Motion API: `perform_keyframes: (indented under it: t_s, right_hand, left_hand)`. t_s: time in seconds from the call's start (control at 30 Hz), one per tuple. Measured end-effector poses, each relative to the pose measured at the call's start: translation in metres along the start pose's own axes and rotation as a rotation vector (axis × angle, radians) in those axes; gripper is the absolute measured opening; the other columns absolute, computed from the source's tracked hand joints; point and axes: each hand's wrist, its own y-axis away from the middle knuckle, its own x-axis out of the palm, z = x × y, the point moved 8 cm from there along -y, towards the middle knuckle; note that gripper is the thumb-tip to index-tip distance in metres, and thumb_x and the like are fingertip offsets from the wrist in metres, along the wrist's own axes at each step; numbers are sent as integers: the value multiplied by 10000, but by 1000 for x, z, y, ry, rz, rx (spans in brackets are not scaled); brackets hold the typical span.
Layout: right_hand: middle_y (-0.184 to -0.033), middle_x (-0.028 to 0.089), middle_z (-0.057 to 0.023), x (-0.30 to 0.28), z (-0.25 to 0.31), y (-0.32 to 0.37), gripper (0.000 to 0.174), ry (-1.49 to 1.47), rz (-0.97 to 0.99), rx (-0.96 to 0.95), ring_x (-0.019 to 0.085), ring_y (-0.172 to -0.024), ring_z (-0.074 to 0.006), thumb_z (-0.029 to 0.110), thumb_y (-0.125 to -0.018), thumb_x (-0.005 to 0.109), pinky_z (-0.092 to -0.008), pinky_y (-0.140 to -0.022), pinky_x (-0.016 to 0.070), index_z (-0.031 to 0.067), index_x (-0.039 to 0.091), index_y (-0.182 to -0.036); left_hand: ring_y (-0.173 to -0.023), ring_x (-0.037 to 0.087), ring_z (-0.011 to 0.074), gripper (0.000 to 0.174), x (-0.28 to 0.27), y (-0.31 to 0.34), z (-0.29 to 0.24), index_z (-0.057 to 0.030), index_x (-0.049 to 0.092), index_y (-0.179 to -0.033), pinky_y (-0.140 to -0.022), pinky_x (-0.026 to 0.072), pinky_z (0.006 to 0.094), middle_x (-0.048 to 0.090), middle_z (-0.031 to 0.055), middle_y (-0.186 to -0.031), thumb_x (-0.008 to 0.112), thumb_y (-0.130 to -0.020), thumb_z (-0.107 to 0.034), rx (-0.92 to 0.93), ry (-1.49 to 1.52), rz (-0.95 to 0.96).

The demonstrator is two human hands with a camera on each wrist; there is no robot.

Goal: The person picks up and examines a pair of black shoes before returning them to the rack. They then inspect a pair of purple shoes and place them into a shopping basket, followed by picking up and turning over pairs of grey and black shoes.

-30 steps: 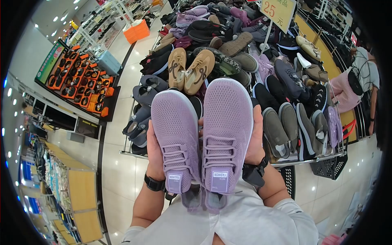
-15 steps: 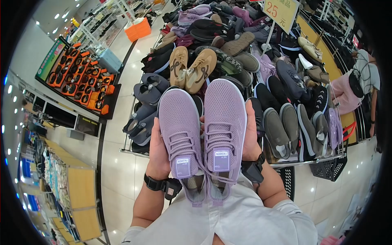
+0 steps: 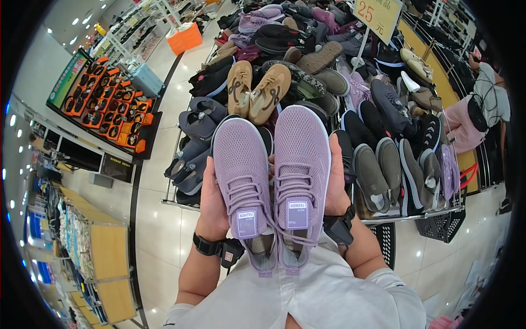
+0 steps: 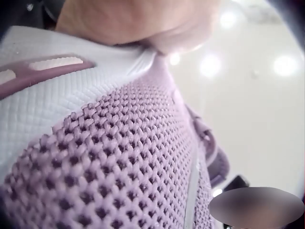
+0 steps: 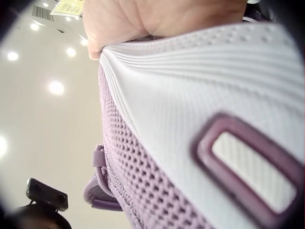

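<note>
Two lilac mesh lace-up sneakers are held side by side in front of the body, toes pointing away, soles down. My left hand (image 3: pixel 214 200) grips the left sneaker (image 3: pixel 239 151) from its outer side, thumb along the edge and the other fingers hidden beneath. On the other side my right hand (image 3: pixel 337 183) holds the right sneaker (image 3: pixel 301 145) the same way. Their tongues carry a "FASHION" label, and the heels lean together near the shirt. In both wrist views a hand presses against the white sole (image 4: pixel 43 105), with knit mesh beside it.
Beyond the sneakers stands a metal-railed display heaped with shoes, including a tan pair (image 3: pixel 268 93) and grey slip-ons (image 3: pixel 370 178). A yellow price sign (image 3: pixel 378 17) rises from the pile. Black baskets (image 3: pixel 442 223) sit below the right edge. A person in pink (image 3: pixel 464 123) is at the right.
Compared with one second ago, the sneakers have tilted and drawn slightly closer together, showing more of their heel openings; the left one shifted right. Over the last half second they barely move.
</note>
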Motion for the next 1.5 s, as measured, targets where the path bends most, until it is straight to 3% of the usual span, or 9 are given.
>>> perform_keyframes:
  t_s: [0.07, 0.17, 0.37, 0.47, 0.7, 0.77, 0.97, 1.03, 1.5]
  right_hand:
    - [-1276, 626, -248, -3, 0, -1, 1009, -6, -107, -21, 677, -1073, -349, 849, -913, 309, -483, -886, 597, 26, 480, -1471]
    - [-1331, 616, -220, 1, -1, -1, 962, -6, 28, 0, 651, -1153, -335, 816, -941, 320, -474, -1013, 532, 46, 459, -1501]
    - [-1298, 617, -275, 6, -7, -2, 1127, -98, 11, 56, 667, -1113, -367, 886, -888, 278, -500, -1002, 540, -72, 449, -1457]
    - [-1305, 614, -288, 2, -8, -3, 1184, -103, 6, 60, 662, -1130, -376, 912, -861, 274, -503, -1010, 535, -108, 451, -1436]
    - [-1317, 612, -284, 6, -7, -1, 1202, -83, 18, 48, 655, -1149, -380, 917, -859, 249, -506, -1019, 530, -115, 444, -1443]
    - [-1393, 551, -292, 11, -5, 0, 1076, -79, 59, 26, 633, -1191, -391, 869, -901, 275, -510, -1012, 538, -4, 409, -1516]
    - [-1439, 544, -228, 5, -4, 2, 988, 31, -36, -5, 588, -1267, -362, 830, -934, 272, -512, -1048, 508, 59, 420, -1534]
    - [-1450, 542, -209, -5, -3, 3, 961, 10, -49, -23, 585, -1272, -353, 814, -944, 287, -511, -1060, 498, 67, 426, -1534]
    - [-1501, 514, -139, 0, 3, 17, 871, 80, 71, -72, 541, -1331, -282, 730, -992, 353, -449, -1143, 411, 63, 398, -1550]
  left_hand:
    - [-1341, 512, 381, 715, 1, 0, 0, -34, 356, -1555, -1151, 403, 513, 478, 219, -1506, 342, -1066, -556, -6, 4, 3]
    - [-1325, 529, 379, 728, 1, 0, 1, -30, 351, -1555, -1140, 419, 506, 479, 229, -1501, 343, -1063, -566, -20, 45, 9]
    - [-1236, 584, 398, 881, -18, -4, 2, 58, 301, -1540, -1068, 490, 484, 537, 266, -1418, 364, -1021, -652, -92, 33, 18]
    - [-1139, 636, 382, 894, -4, -5, 5, 63, 358, -1512, -1012, 537, 470, 574, 253, -1363, 246, -1032, -683, -96, 73, -1]
    - [-1134, 626, 368, 965, 0, -2, 3, 97, 327, -1514, -1004, 529, 464, 580, 246, -1354, 272, -1003, -720, -77, 19, 7]
    - [-1145, 618, 365, 998, 5, -1, 4, 99, 300, -1527, -1001, 523, 470, 583, 238, -1352, 306, -984, -738, -74, 19, 23]
    - [-1231, 585, 347, 892, -8, 7, -4, 1, 343, -1551, -1033, 507, 479, 522, 230, -1449, 304, -1006, -703, 51, -151, -72]
    - [-1204, 622, 335, 780, -19, 12, -9, -28, 430, -1510, -1026, 523, 466, 573, 187, -1416, 271, -1054, -640, 113, -135, -196]
    - [-1239, 604, 305, 703, -22, 14, -19, -28, 456, -1486, -1058, 500, 445, 572, 158, -1421, 303, -1076, -579, 226, -188, -123]
